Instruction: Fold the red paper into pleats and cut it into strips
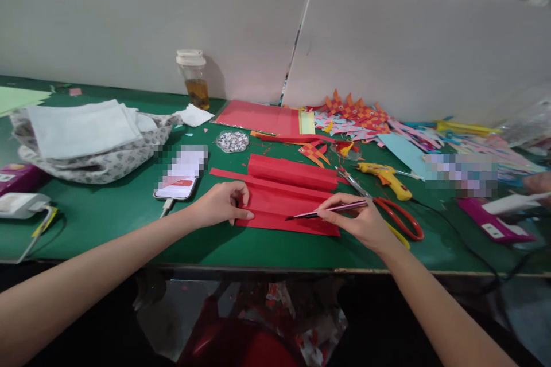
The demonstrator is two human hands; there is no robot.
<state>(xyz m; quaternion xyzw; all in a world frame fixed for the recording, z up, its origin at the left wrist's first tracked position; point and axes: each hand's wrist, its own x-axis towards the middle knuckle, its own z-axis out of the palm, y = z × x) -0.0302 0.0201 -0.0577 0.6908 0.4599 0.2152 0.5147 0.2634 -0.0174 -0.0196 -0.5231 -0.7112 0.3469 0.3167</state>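
A creased sheet of red paper (pixel 275 202) lies on the green table in front of me. My left hand (pixel 226 202) is closed at its left edge, the thumb on the paper and the other fingers curled. In my right hand (pixel 355 215) is a slim pen-like tool (pixel 340 207), gripped like a pencil; its dark pointed tip meets the paper near the lower fold. Whether it is a pen or a blade I cannot tell. Behind the sheet lies a folded strip of red paper (pixel 290 171). Scissors with orange handles (pixel 400 219) lie beside my right hand.
A charging phone (pixel 183 172) lies left, near a cloth bundle (pixel 99 149). At the back stand a drink cup (pixel 196 83) and a dish of small beads (pixel 232 141). Woven paper fish (pixel 357 112), a yellow glue gun (pixel 385 176) and a purple power strip (pixel 495 223) are right.
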